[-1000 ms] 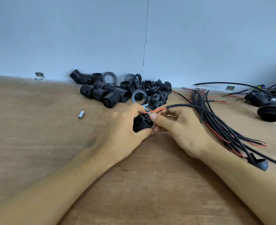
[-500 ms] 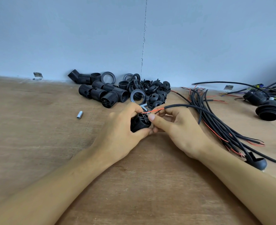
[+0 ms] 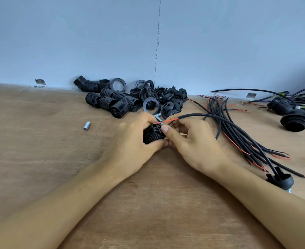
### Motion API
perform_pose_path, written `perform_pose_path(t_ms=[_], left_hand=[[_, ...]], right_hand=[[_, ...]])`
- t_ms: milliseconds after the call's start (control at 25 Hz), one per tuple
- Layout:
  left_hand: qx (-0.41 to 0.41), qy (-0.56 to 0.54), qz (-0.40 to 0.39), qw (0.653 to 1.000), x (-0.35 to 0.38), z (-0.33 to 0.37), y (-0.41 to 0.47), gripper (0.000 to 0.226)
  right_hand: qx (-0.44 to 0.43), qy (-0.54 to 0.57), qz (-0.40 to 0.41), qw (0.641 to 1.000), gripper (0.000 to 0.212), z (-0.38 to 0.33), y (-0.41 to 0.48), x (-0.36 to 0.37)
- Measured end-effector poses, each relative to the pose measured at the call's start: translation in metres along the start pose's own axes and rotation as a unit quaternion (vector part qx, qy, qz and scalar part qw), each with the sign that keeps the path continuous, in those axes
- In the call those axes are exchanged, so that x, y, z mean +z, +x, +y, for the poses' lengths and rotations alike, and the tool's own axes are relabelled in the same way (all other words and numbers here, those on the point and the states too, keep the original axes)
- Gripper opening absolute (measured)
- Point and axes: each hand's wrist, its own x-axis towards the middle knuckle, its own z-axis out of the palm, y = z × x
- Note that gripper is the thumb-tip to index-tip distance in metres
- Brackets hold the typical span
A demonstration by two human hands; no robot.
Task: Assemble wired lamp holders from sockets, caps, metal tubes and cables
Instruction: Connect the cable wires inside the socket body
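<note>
Both hands are together over the table [image 3: 40, 168], fingertips meeting. The left hand [image 3: 130, 142] has its fingers curled round a black ribbed socket [image 3: 152, 135] and grips it firmly. The right hand [image 3: 194, 141] pinches a black cable [image 3: 211, 117] near its stripped end, with the thumb set against the socket. A red wire [image 3: 167, 120] runs from those fingers to the socket's top. Just beyond the hands lies a pile of sockets and caps [image 3: 128, 103]. Well to the left of the left hand lies a small metal tube [image 3: 86, 126]. Right of the right hand sprawls a bundle of cables [image 3: 243, 139], and a cap [image 3: 282, 179] sits beside the right forearm.
</note>
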Motion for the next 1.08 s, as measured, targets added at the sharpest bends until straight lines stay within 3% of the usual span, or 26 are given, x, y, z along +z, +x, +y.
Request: perform_pose_path(t_ms=[480,680,840,1080], left_hand=[[-0.01,0.012,-0.012,1.0,0.0008,0.0018,-0.0001,0.039],[0.0,0.023,-0.007,1.0,-0.0006,0.0014,-0.0008,0.038],[0.017,0.021,-0.014,1.0,-0.0004,0.0038,-0.001,0.041],[0.004,0.016,-0.009,1.0,0.0004,0.0019,-0.0002,0.041]], right_hand=[[-0.039,-0.088,0.019,0.995,0.017,-0.0056,-0.0013,0.0049],[0.003,-0.023,0.002,1.0,0.018,-0.0053,-0.0018,0.0024],[-0.006,-0.031,0.006,0.999,0.014,-0.0068,-0.0031,0.0053],[0.017,-0.026,0.003,1.0,0.023,-0.0096,-0.0029,0.0043]])
